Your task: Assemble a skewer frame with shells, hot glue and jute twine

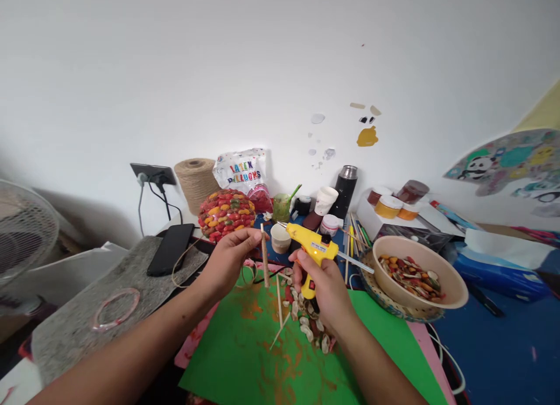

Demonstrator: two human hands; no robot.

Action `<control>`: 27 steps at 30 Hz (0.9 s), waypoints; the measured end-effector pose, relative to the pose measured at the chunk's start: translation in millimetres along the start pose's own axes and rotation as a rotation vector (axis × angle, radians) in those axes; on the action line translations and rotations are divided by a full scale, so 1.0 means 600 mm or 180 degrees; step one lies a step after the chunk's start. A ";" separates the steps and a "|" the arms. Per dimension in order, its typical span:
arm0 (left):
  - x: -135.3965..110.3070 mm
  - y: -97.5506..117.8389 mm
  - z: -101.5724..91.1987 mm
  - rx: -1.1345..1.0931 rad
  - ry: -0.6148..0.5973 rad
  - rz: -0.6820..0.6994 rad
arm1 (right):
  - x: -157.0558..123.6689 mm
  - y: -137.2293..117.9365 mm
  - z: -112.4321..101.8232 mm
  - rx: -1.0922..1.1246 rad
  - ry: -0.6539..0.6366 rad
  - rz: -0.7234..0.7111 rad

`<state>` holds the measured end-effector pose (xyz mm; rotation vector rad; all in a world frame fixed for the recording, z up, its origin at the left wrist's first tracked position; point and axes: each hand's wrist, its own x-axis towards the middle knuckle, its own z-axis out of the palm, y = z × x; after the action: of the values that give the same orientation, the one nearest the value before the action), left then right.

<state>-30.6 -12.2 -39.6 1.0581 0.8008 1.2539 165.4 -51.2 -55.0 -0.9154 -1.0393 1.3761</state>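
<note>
My left hand (pixel 231 258) pinches a thin stick wrapped in twine (pixel 265 262), which stands nearly upright. A loose length of twine loops out to the left below that hand. In my right hand (pixel 331 291) is a yellow glue gun (pixel 311 244), a clear glue stick poking from its back. Its nozzle points left, close to the wrapped stick; I cannot tell whether they touch. Beneath both hands lies a green sheet (pixel 245 358) smeared with orange. On it are thin bare sticks (pixel 280 303) and several pale shells (pixel 307 333), partly hidden by my right hand.
Behind my hands stand a twine spool (pixel 195 186), a ball covered in painted shells (pixel 226 214), a balloon bag (pixel 240 170), a paper cup (pixel 280 240) and a black flask (pixel 345 194). A bowl of painted shells (pixel 420 247) sits right, a phone (pixel 170 249) left.
</note>
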 end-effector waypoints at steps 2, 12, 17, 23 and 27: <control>0.000 0.000 -0.001 0.0034 -0.0037 0.0004 | -0.004 0.000 0.002 -0.0045 -0.0007 0.0042; -0.002 0.003 -0.007 0.0393 -0.0135 0.0160 | -0.012 -0.001 0.006 -0.0637 -0.0016 -0.0072; -0.004 0.005 -0.002 0.0393 -0.0176 0.0136 | -0.015 -0.001 0.007 -0.0701 -0.0031 -0.0102; -0.002 -0.002 -0.005 0.0372 -0.0187 0.0082 | -0.015 0.003 0.006 -0.0681 -0.0013 -0.0014; -0.003 -0.005 -0.009 0.0354 -0.0256 0.0027 | -0.016 0.001 0.006 -0.0740 0.0053 -0.0002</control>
<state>-34.7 -12.9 -44.1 1.1951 0.8126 1.1773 162.7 -60.9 -55.0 -1.0944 -1.2040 1.2622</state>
